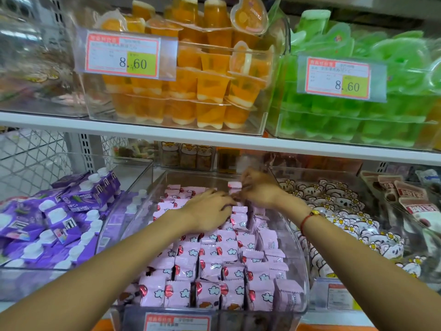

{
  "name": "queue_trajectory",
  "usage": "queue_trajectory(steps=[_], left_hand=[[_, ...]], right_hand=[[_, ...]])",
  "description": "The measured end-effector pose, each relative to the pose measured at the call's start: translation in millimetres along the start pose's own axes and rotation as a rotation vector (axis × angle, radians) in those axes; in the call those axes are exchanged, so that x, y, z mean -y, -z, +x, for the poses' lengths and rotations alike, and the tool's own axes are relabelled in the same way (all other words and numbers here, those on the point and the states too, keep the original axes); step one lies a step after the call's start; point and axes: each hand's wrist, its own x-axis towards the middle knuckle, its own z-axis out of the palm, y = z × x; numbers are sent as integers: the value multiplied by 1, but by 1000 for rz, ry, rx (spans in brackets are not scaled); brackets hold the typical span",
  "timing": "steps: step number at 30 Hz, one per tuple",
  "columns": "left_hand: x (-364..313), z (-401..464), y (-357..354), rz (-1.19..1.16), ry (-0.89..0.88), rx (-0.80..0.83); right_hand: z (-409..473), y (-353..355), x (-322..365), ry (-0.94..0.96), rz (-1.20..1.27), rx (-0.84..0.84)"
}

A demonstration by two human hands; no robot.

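A clear plastic bin [301, 278] on the lower shelf holds rows of small pink snack packets [229, 252] printed with clouds and red balloons. Both my arms reach into it. My left hand [210, 209] lies palm down on the packets near the bin's back, fingers spread. My right hand [259, 188], with a red string bracelet on the wrist, has its fingers curled and pinches one pink packet [235, 185] lifted a little above the rows. The two hands almost touch.
Purple spouted pouches [59, 211] fill the bin to the left, white bear-print packets [346, 211] the bin to the right. The shelf edge [167, 133] above carries bins of orange jelly cups [191, 80] and green jelly cups [358, 115] with 8.60 price tags.
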Motion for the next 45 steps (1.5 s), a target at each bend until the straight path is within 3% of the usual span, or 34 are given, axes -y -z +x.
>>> queue_trajectory(steps=[3,6,9,14,17,20,26,29,35,39,45], left_hand=[[5,-5,4,-37,26,-164],[12,-5,6,-47,112,-307],[12,2,7,-39,113,-227],[1,23,-1,36,33,55],[0,31,-4,106,71,110],[-3,32,-1,69,107,128],[-37,-22,13,-33,113,-158],[-63,-66,19,-127,23,-251],[-87,-123,4,-88,-146,-95],[-82,-121,3,-132,-90,-127],[-78,-114,6,-164,-47,-12]], right_hand=[[6,0,-1,0,-70,121],[5,4,-7,66,-380,249],[-4,4,-7,93,-571,305],[-44,18,4,181,-546,98],[-88,23,-2,227,-408,-78],[-121,21,-3,230,-314,-142],[-163,17,2,267,-334,-160],[-178,24,10,269,-435,-154],[-194,24,25,262,-651,-107],[-214,20,17,297,-586,-82],[-227,16,11,293,-540,-93]])
